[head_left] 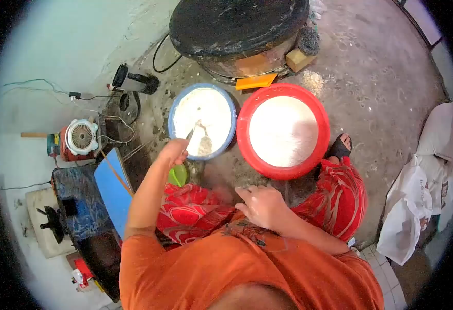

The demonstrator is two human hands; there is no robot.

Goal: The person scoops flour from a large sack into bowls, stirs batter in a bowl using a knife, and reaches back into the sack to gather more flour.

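Observation:
My left hand (173, 152) is closed around a thin metal utensil (190, 134), whose far end reaches over the white contents of a blue basin (232, 116). Whether its tip is a spoon or a blade is too small to tell. The white mass in that basin looks thick, with a greyish mark near the utensil. My right hand (261, 205) hovers by my lap, thumb and fingers apart, holding nothing, with whitish smears on it. Just ahead of it stands a red basin (322, 139) filled with a smooth white substance.
A large round black-topped griddle (236, 26) stands beyond the basins, with an orange piece (256, 82) and a wooden block (298, 60) at its base. A green bowl (177, 175) is by my left forearm. A blue board (114, 188) leans left; white sacks (409, 206) lie right.

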